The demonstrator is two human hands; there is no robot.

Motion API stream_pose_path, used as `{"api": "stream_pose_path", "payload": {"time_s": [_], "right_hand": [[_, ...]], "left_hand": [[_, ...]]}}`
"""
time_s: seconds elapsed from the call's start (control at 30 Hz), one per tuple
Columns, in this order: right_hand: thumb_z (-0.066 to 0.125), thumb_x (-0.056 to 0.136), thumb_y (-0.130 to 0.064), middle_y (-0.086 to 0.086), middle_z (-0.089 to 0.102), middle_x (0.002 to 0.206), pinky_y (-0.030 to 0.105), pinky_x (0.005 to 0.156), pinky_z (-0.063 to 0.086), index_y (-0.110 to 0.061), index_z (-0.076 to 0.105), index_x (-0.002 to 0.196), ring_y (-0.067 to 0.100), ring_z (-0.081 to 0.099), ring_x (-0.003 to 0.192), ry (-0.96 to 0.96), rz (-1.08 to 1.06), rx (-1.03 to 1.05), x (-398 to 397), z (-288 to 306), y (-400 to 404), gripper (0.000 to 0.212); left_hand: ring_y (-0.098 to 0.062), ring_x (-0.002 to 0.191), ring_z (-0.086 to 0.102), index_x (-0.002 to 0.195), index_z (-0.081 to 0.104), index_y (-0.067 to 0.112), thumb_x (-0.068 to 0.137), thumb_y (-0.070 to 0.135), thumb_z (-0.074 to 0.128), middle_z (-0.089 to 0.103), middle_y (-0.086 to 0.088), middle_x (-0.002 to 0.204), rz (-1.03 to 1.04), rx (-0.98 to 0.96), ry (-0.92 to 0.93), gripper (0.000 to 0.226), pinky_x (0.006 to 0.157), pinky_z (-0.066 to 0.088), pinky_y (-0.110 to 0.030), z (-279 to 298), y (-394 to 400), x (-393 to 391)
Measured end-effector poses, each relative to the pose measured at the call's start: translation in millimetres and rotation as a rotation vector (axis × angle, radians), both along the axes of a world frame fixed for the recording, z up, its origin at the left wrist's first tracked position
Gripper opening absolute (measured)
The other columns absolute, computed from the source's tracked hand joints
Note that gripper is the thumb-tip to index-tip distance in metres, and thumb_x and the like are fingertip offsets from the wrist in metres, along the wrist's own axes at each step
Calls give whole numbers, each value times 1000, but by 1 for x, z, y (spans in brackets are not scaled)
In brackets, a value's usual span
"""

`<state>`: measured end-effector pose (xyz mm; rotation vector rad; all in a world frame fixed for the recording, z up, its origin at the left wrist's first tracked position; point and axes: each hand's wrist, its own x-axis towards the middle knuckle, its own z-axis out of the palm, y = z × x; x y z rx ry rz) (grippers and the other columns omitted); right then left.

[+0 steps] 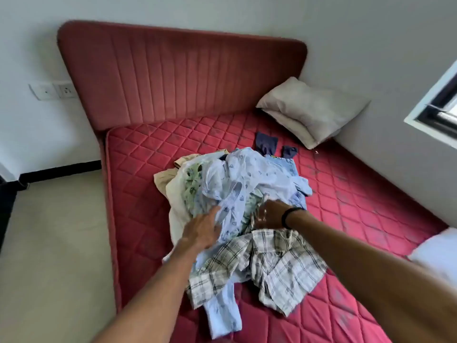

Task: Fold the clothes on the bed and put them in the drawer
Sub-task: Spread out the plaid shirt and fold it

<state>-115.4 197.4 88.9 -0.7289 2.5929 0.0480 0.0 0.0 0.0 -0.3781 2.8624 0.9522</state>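
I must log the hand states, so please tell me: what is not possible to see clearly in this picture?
1. Head view: right hand fingers, blurred and sunk in the heap of crumpled clothes; grip unclear.
2. Left hand fingertips, blurred against pale blue printed shirt.
3. Drawer: outside the view.
4. White cushion: cut by right edge.

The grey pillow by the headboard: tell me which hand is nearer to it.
Right. The right hand is in the clothes pile on the pillow's side of the bed. The left hand lies on the light blue shirt, farther toward the bed's outer edge.
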Motion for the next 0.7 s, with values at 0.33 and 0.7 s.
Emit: {"api": "stream_pose_path", "payload": {"time_s": [0.33,0.7], "right_hand": [[85,64,-68,6,18,162,48,124,17,-25,20,159,38,21,151,155,181,-122,-76,-266,94,123],[93,64,-48,11,34,154,34,115,37,-28,33,151,32,37,144,-34,54,-560,-98,-311,65,108]], "left_hand": [[-42,151,27,164,10,31,108,47,42,-4,-11,172,253,-158,-75,66,100,47,-35,-201,94,-127],[-48,154,7,160,-15,39,89,79,49,-28,-16,166,316,-274,-384,104,125,17,-59,-214,42,-213]]}}
